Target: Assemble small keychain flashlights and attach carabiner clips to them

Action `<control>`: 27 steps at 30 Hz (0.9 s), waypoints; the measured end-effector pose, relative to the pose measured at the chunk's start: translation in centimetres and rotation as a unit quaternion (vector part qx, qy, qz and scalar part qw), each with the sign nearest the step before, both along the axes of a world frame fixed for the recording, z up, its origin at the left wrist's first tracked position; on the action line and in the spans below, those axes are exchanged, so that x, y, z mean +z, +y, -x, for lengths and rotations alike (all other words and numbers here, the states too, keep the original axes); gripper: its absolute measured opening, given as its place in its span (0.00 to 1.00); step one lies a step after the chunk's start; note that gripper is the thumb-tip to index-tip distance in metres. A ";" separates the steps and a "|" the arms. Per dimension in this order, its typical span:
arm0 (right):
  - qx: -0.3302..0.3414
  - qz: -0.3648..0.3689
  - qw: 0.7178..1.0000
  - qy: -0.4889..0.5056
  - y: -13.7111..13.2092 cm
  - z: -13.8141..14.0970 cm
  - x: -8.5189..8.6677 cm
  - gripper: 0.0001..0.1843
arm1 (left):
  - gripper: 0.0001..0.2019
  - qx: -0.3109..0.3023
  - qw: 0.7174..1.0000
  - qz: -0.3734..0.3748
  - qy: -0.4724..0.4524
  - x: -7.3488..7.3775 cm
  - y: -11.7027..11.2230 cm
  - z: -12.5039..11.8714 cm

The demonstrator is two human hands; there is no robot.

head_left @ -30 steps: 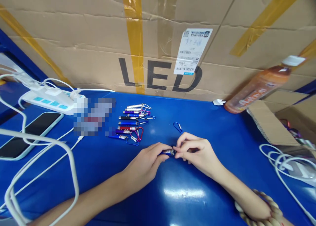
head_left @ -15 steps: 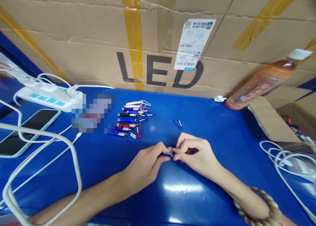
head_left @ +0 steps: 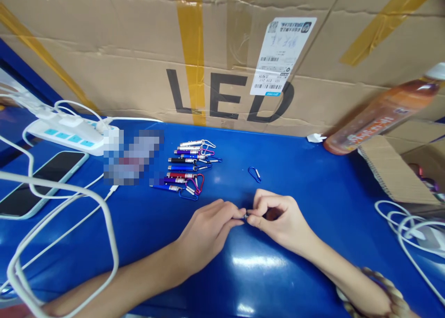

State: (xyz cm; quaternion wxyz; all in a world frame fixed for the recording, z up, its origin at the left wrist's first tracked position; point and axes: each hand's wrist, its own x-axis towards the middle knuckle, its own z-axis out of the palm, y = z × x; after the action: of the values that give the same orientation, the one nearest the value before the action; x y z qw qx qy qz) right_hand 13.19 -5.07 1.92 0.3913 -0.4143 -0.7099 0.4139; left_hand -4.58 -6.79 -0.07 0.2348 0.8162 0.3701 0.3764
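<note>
Well, far to the left of the grip a dark-screened phone point(head_left: 41, 181) lies flat on the blue worktop point(head_left: 313, 202). A white power strip point(head_left: 69, 132) sits beyond it, and a thick white cable point(head_left: 110, 230) loops across in front. Closer in, up and to the left of the grip, a row of small keychain lights point(head_left: 184, 169) lies side by side: silver, purple, black, blue and red, each with a clip at its right end.

The left hand point(head_left: 208, 230) comes in from the lower left, its thumb and forefinger pressed together on a small metal part point(head_left: 245, 214). The right hand point(head_left: 278, 218) meets it from the other side, its fingertips pinching the same part, so the two grips touch. The part sits just above the worktop between the two sets of fingertips. Fingers hide most of it, and I cannot tell its full shape.

Just beyond the grip, a loose blue carabiner point(head_left: 254, 174) lies by itself. Behind everything stands a big cardboard box point(head_left: 139, 54) printed "LED".

Well to the right of the grip, an orange drink bottle point(head_left: 378, 118) stands against that box. An open brown carton point(head_left: 392, 174) sits next to it, with coiled white cords point(head_left: 406, 220) lying in front. A braided bracelet point(head_left: 385, 283) circles the right wrist.
</note>
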 end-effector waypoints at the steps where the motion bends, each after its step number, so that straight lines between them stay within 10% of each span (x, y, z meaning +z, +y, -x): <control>1: 0.002 0.017 1.000 0.000 0.0 0.0 0.0 0.19 | 0.10 0.002 1.000 -0.002 0.001 0.0 0.0 0.0; 16: -0.002 0.251 0.967 0.045 -0.1 -0.1 -0.5 0.23 | 0.12 -0.016 0.997 -0.070 0.022 0.5 0.7 0.5; 27: -0.034 0.043 0.998 -0.024 0.0 -0.3 0.2 0.15 | 0.10 0.014 0.996 0.013 0.084 1.5 0.4 0.2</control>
State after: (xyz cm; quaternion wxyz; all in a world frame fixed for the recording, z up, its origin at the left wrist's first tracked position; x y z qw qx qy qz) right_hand 13.45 -5.07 2.10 0.3701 -0.4644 -0.6863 0.4200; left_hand -4.81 -6.42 1.45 0.2080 0.8363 0.4050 0.3054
